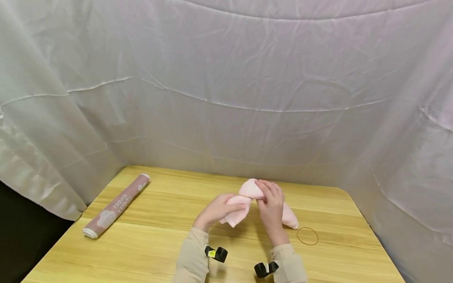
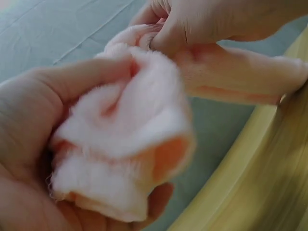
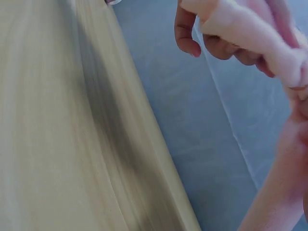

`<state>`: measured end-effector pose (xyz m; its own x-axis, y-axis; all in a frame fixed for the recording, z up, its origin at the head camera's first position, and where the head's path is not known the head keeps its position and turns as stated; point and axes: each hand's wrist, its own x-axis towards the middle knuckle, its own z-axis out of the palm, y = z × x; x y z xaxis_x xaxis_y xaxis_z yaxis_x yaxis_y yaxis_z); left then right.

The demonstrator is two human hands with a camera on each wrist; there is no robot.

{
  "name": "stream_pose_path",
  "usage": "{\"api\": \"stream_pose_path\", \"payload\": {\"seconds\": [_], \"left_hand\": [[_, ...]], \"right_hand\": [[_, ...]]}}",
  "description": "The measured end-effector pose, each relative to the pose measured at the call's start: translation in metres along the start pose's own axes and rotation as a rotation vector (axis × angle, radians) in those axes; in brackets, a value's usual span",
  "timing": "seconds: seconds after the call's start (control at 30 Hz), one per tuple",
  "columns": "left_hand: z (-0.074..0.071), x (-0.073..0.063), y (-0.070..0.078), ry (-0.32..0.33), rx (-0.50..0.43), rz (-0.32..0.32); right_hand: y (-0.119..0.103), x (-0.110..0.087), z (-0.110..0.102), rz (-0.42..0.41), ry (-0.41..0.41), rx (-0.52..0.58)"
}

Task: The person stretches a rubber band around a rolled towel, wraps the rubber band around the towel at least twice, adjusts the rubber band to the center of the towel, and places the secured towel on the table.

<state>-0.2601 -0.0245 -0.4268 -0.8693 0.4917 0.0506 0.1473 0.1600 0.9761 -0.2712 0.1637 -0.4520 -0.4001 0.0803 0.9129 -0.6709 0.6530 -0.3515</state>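
Observation:
A fuzzy pink towel [image 1: 236, 214] is bunched up and held above the table between both hands. My left hand [image 1: 216, 210] grips one loose end, thumb on top; in the left wrist view the folded end of the towel [image 2: 130, 125] fills its palm. The right hand [image 1: 271, 206] pinches the towel beside a gathered, rounded part. A thin brownish band crosses the towel at the narrow spot between the hands. From behind the right hand the other end of the towel hangs toward the table. The right wrist view shows only part of the towel [image 3: 255, 31].
A loose rubber band [image 1: 307, 236] lies on the wooden table [image 1: 159, 251], right of the towel. At the left lies a rolled pink mat [image 1: 116, 206] with white lettering. A pale curtain [image 1: 226, 90] hangs behind the table and on both sides.

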Motion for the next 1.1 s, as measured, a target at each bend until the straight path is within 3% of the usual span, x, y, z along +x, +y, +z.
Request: {"api": "stream_pose_path", "payload": {"seconds": [0.3,0.47,0.63,0.73,0.9,1.1], "left_hand": [[-0.004,0.001,0.001,0.354,0.528,0.170],[-0.003,0.003,0.000,0.498,0.714,0.212],[-0.002,0.002,0.001,0.557,0.823,0.224],[-0.001,0.002,0.001,0.591,0.887,0.252],[0.002,0.002,-0.001,0.635,0.972,0.283],[0.006,0.003,-0.001,0.679,0.961,0.310]], "right_hand": [[-0.005,0.000,0.000,-0.007,-0.169,-0.029],[-0.008,0.003,0.000,-0.045,-0.220,0.048],[-0.013,0.004,0.003,-0.114,-0.214,0.142],[-0.016,0.004,0.005,-0.110,-0.214,0.162],[-0.020,0.002,0.008,-0.012,-0.242,0.132],[-0.027,0.002,0.007,0.074,-0.258,0.115]]}}
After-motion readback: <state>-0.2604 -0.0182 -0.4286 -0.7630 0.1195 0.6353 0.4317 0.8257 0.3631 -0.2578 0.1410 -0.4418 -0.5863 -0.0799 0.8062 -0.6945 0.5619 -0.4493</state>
